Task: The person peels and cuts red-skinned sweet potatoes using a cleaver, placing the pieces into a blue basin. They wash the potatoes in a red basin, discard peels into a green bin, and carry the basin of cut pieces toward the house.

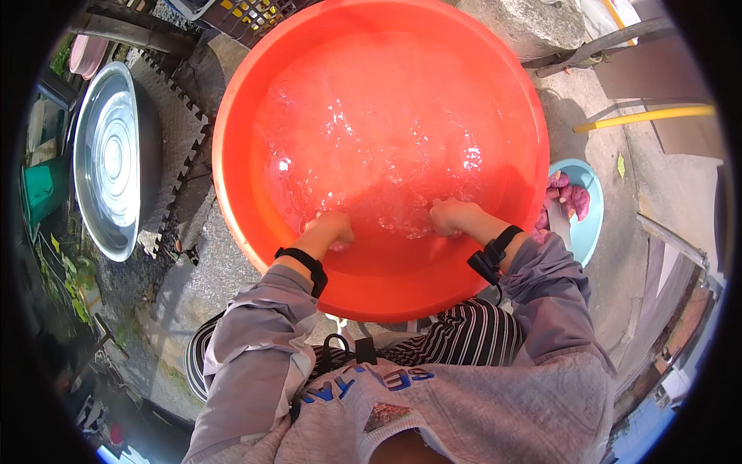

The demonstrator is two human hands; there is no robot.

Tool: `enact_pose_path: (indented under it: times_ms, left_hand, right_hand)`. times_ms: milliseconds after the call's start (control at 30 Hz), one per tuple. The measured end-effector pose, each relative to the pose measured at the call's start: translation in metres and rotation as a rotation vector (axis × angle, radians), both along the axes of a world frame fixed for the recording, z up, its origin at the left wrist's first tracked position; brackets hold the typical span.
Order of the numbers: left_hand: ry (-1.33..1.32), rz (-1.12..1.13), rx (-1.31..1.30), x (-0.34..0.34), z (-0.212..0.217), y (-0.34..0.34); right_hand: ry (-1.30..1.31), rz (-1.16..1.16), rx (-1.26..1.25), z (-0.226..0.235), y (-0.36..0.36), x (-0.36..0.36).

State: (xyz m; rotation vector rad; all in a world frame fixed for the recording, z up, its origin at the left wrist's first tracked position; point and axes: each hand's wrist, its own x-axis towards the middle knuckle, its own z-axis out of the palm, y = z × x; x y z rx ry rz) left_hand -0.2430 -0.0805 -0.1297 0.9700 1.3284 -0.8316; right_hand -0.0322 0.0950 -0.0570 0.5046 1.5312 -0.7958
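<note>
A large red-orange plastic basin (pixel 255 100) full of rippling water stands in front of me on the ground. My left hand (pixel 331 228) is dipped in the water near the basin's front wall, fingers curled under the surface. My right hand (pixel 450 215) is also in the water a little to the right, fingers hidden by the churned, glinting surface. Whether either hand holds something under the water cannot be made out. Each wrist carries a black band, and grey sleeves are pushed up my forearms.
A shiny steel basin (pixel 108 158) lies tilted at the left on a dark toothed mat (pixel 176 147). A light blue bowl (pixel 587 216) with purple-pink tubers sits at the right behind the red basin. A yellow bar (pixel 641 117) lies on the concrete far right.
</note>
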Motion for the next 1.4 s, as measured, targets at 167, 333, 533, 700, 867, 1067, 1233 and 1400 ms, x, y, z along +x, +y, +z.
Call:
enact_pose_path:
  times_ms: [167, 333, 533, 700, 867, 1067, 1233, 1400]
  left_hand:
    - [-0.124, -0.042, -0.014, 0.004, 0.018, -0.035]
    - [0.121, -0.184, 0.232, 0.027, 0.011, -0.061]
    - [-0.088, -0.275, 0.066, 0.037, 0.000, -0.058]
    - [-0.483, 0.633, -0.109, 0.040, 0.040, -0.026]
    - [-0.901, 1.199, -0.001, 0.083, 0.068, 0.028]
    - [-1.073, 1.603, -0.172, 0.127, 0.080, 0.052]
    - [-1.065, 1.922, -0.144, 0.136, 0.085, 0.064]
    - [-1.112, 1.597, 0.016, 0.146, 0.102, 0.099]
  right_hand:
    - [0.366, 0.234, 0.215, 0.007, -0.044, 0.048]
    - [0.489, -0.037, 0.425, -0.001, -0.051, 0.069]
    - [0.690, -0.183, 0.305, -0.011, -0.043, 0.091]
    - [0.751, -0.097, 0.294, -0.017, -0.029, 0.095]
    - [0.551, -0.894, 0.006, -0.011, -0.013, 0.118]
    - [0.617, -1.577, -0.162, -0.001, -0.016, 0.136]
    - [0.920, -1.171, 0.140, 0.011, -0.015, 0.138]
    - [0.920, -1.878, 0.011, 0.048, -0.017, 0.162]
